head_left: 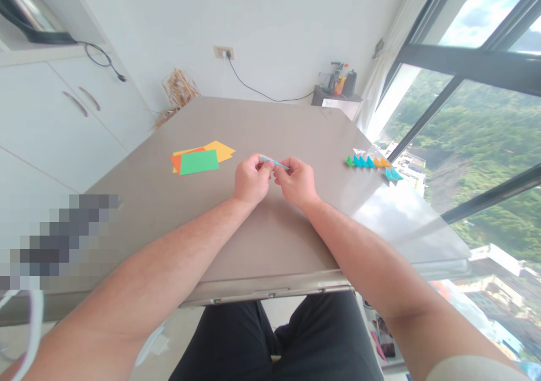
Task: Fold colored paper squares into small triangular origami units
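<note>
Over the middle of the table [270, 246], left hand [252, 179] and right hand [296, 181] are holding one small light-blue paper [275, 162] between them, fingers of both pinching narrowly on it. Toward the table's left edge, a green sheet [199, 162] is lying across orange and yellow sheets [220, 149]. By the right edge, small folded papers [370, 162], green, blue and orange, are standing in a row, more blue just beside its right end.

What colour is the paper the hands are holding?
The paper is light blue; the head view shows it best.
</note>
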A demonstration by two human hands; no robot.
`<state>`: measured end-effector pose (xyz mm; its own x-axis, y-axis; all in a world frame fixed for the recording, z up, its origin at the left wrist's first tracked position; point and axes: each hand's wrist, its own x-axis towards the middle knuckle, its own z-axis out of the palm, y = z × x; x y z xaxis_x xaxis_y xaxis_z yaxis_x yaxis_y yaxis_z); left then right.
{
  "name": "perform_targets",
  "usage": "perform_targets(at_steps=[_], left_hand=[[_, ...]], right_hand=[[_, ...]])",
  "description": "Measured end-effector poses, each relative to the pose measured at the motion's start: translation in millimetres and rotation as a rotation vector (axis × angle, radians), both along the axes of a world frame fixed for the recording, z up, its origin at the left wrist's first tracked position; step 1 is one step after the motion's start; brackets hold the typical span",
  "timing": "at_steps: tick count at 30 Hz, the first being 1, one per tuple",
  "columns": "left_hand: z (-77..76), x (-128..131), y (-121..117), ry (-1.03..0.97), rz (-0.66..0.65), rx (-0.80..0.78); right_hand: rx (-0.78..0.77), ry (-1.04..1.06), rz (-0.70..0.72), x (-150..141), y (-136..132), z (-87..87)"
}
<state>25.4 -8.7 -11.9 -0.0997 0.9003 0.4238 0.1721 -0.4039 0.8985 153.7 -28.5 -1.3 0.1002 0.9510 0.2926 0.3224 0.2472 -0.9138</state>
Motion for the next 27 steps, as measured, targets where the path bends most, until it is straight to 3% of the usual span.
perform_targets(at_steps=[5, 12, 21, 27], left_hand=[[0.2, 5.2, -1.2, 0.023, 0.053, -0.026], [-1.2, 6.2, 2.0, -0.266, -0.221, -0.127], [6.7, -0.2, -3.7, -0.350, -0.207, -0.263], [3.7, -3.5, -0.5, -0.295, -0.169, -0.245]], right_hand=[[0.006, -0.037, -0.057, -3.8, 3.8, -3.8], [-0.023, 0.051, -0.042, -0.3, 2.9, -4.9], [0.093, -0.209, -0.117, 9.4, 1.9, -5.7], [0.281, -0.184, -0.069, 10.7, 1.7, -7.7]])
